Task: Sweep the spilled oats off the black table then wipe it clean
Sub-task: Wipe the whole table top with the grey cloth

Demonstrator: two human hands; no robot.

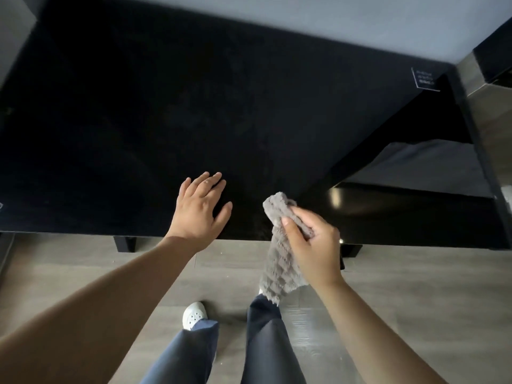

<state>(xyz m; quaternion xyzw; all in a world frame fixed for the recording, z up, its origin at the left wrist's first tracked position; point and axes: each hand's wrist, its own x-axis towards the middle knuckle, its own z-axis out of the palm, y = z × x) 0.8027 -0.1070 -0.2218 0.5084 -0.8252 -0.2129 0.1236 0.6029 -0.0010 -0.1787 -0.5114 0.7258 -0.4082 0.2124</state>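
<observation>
— Where's the cloth [279,245] now?

— In the right hand [315,245], down at about five o'clock from the middle of the black table [166,106], right at the near edge. Fingers closed round its middle; the top pokes up over the tabletop, the tail hangs off toward the floor [83,261].

— And the other hand?

— The left hand [201,206] is at six o'clock, fingers spread, holding nothing. I can't tell whether the palm is pressed down or just above the surface.

— Any oats left?

— None I can make out on the top — only faint dull smears. A few pale specks on the floor, too small to call.

— How will that cloth behave?

— Soft, fluffy, light, I'd say. Bunched like that it would wipe a narrow strip — better spread flat under the palm, held from on top.
</observation>
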